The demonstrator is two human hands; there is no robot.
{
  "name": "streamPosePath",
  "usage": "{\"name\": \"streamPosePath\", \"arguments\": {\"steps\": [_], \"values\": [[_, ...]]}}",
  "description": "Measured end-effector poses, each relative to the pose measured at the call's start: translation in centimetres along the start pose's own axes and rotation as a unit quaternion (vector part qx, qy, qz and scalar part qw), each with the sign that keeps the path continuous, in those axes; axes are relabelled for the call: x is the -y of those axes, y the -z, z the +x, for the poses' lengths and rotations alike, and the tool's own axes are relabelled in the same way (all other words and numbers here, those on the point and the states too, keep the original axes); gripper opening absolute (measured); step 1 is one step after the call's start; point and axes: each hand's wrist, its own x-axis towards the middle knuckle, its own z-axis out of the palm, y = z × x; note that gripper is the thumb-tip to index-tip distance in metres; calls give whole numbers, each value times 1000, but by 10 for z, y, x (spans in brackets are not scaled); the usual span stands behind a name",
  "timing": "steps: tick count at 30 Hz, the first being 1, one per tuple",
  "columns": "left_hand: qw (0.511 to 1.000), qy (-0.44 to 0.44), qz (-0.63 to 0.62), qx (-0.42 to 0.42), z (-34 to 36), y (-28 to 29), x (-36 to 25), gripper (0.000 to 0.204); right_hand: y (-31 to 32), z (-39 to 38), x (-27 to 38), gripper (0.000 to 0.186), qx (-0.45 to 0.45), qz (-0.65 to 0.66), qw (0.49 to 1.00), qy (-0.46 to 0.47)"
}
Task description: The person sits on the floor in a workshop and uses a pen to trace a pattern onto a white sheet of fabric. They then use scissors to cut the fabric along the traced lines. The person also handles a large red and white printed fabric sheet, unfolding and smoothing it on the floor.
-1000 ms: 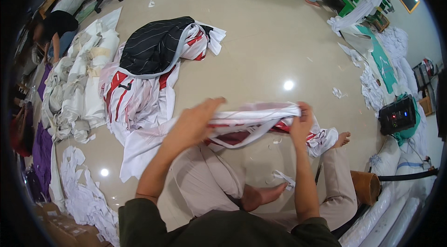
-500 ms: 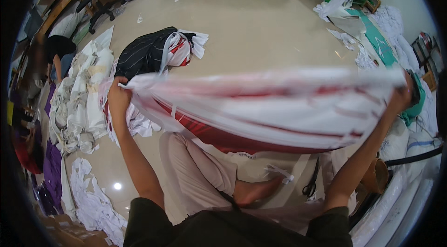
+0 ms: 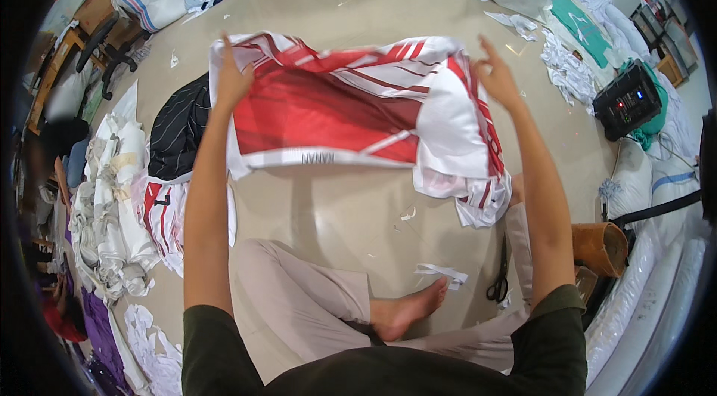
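A red and white printed sports jersey (image 3: 328, 116) is spread in front of me, its top edge bunched and its lower hem blurred. At its left end, my left hand (image 3: 236, 84) overlaps the fabric with one finger stretched up; blur hides whether it grips. My right hand (image 3: 499, 78) is beside the right end, fingers apart and the index finger raised. A white, red-striped part (image 3: 482, 198) of the cloth hangs lower on the right, near my knee. Left of the jersey lie a black pinstriped garment (image 3: 179, 131) and another white and red piece (image 3: 166, 213).
Black scissors (image 3: 499, 280) lie by my right leg, near white scraps (image 3: 442, 272) and my bare foot. Cream fabric (image 3: 112, 209) is heaped at left. At right are a black speaker (image 3: 629, 101), a brown cylindrical container (image 3: 600, 249) and plastic-wrapped rolls (image 3: 642, 314).
The jersey has gone from stretched taut between both hands to spread lower and wider, its red face showing. My hands have moved farther forward and closer together; the right fingers have opened.
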Motion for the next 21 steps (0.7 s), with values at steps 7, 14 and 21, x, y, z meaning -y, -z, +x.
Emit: {"name": "streamPosePath", "arguments": {"steps": [7, 14, 21], "values": [[934, 17, 97, 342, -165, -137, 50, 82, -106, -167, -92, 57, 116, -94, 987, 57], [930, 82, 207, 293, -180, -147, 29, 63, -102, -233, -100, 61, 76, -195, 977, -41], [969, 53, 220, 100, -129, -185, 74, 39, -106, -214, -129, 20, 35, -212, 974, -76]]}}
